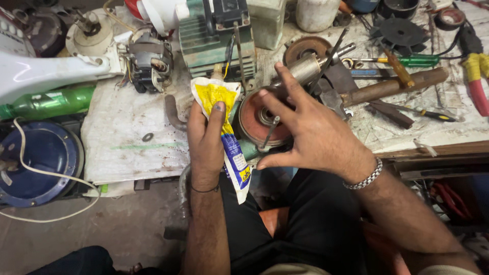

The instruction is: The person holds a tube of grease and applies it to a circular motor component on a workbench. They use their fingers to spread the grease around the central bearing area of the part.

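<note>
Head view: left hand (205,142) has its fingers (218,113) wrapped around a yellow, white and blue tube (224,127), thumb pressed flat on the yellow upper part; tube upright, crimped end pointing down past the wrist. Right hand (310,132) fingers (286,81) spread wide, not gripping, palm hovering over the red disc-shaped motor part (252,119) just right of the tube; whether the fingertips touch the disc cannot be told. A thin metal rod (268,133) lies across the disc's hub. Beyond the disc, a metal rotor shaft (310,66) angles up to the right. Right of the disc, a brown cylindrical bar (392,86), a green-handled screwdriver (407,61) and yellow-and-red pliers (476,76) lie on the counter (132,137). Behind the tube, a green motor housing (214,40). Left of the tube, a small wound motor (149,61), a green bottle (48,103), and a blue round casing (41,163).
</note>
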A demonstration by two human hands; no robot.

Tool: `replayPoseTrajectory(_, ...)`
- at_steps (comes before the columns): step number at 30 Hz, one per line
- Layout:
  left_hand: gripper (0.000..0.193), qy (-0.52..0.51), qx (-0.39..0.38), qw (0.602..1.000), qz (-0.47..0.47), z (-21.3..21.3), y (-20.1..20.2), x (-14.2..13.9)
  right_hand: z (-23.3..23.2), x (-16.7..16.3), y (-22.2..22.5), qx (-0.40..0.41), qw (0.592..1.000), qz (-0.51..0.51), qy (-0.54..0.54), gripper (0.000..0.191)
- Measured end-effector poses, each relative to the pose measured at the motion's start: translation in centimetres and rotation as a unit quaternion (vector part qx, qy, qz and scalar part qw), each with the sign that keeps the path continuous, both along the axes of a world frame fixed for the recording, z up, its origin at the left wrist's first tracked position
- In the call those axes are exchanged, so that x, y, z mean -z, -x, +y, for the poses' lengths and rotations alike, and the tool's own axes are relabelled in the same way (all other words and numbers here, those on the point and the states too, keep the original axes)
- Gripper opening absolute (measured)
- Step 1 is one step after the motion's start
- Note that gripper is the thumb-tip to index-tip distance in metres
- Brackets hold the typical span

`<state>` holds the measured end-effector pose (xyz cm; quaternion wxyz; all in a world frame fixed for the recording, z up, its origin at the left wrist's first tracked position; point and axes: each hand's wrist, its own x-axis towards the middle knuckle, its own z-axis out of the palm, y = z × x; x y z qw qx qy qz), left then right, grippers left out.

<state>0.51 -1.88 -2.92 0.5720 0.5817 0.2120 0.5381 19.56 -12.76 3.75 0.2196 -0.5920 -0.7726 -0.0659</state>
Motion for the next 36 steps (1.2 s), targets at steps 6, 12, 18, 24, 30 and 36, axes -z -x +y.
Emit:
replayPoseTrajectory(6, 0.024, 0.000, -0.005, 1.000, 0.004, -0.1, 0.0, 0.2, -0.1, 0.3, 0.1, 0.003, 1.000, 0.004, 0.006, 0.120)
replayPoseTrajectory(12, 0.024, 0.019, 0.009, 1.000, -0.016, -0.2, -0.1, 0.1, -0.5, 0.2, 0.0, 0.014, 1.000, 0.002, 0.014, 0.120)
replayPoseTrajectory(18, 0.026, 0.007, 0.003, 1.000, -0.006, -0.3, -0.2, 0.0, -1.2, 0.1, 0.3, 0.022, 0.999, 0.001, 0.024, 0.122)
replayPoseTrajectory(24, 0.027, -0.002, 0.002, 1.000, -0.002, -0.2, -0.2, 0.0, -1.5, 0.1, 0.2, 0.010, 1.000, 0.009, 0.001, 0.121)
replayPoseTrajectory(30, 0.027, 0.007, 0.008, 1.000, -0.010, -0.1, -0.2, 0.2, -1.6, 0.3, 0.1, 0.020, 1.000, -0.008, 0.011, 0.121)
replayPoseTrajectory(36, 0.025, 0.004, 0.001, 1.000, 0.000, -0.2, -0.1, 0.0, -1.9, 0.4, 0.1, 0.039, 0.999, 0.008, 0.031, 0.123)
